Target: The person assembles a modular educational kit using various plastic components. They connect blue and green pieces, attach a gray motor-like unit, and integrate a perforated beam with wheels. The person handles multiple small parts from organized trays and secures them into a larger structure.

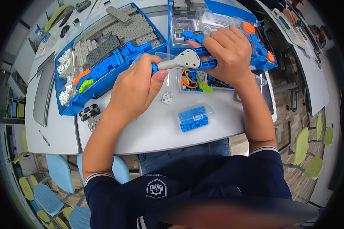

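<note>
Above the desk (149, 131), a grey-and-blue tool (187, 59) ran lengthwise left to right; the right hand (230, 53) gripped its blue handles (207, 65); the left hand (135, 86) pinched a blue piece (154, 68) at its narrow end.

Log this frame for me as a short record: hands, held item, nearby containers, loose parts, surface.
Left hand: left hand grips the narrow end of the gray-and-blue piece
Right hand: right hand grips its blue end
Held item: gray-and-blue piece, raised above the table
Containers: left blue tray, right blue tray, small clear box with blue parts inside
Loose parts: small white piece; black-and-gray part, partly hidden by the left forearm
Surface: white table
</note>
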`<state>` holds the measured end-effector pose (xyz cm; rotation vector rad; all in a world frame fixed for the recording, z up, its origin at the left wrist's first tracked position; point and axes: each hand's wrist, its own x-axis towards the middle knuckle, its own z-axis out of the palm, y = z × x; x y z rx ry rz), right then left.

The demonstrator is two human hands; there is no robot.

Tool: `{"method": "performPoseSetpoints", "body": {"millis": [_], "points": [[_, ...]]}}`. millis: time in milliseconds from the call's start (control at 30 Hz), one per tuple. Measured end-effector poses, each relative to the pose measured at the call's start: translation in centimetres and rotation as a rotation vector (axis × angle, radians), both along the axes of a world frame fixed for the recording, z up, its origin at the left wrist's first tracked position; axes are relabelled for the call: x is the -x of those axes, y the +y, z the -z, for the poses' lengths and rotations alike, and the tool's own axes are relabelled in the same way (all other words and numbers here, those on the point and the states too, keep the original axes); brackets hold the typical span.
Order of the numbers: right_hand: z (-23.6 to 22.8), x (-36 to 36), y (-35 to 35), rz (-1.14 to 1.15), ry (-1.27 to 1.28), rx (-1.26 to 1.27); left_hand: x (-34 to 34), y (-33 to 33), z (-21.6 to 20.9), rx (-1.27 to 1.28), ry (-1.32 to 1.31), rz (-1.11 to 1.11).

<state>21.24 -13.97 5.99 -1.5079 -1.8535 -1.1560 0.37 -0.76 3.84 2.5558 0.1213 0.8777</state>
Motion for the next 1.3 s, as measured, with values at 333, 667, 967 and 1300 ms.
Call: {"method": "performPoseSetpoints", "body": {"millis": [333, 667, 967, 1300], "points": [[-1.7, -2.8, -1.7, -0.018, -0.108, -0.144, 1.9, -0.4, -2.3, 0.099, -0.485, 0.251], [-0.2, -5.0, -2.2, 0.247, 0.037, -0.104, 0.6, 0.8, -0.7, 0.216, -0.369, 0.197], [0.0, -5.3, -2.0, 0.242, 0.195, -0.014, -4.3, 8.6, -2.9, 0.423, -0.292, 0.025], [0.7, -6.0, -2.2, 0.22, 0.262, 0.022, -14.2, 29.5, -5.3, 1.076, -0.323, -0.028]]}}
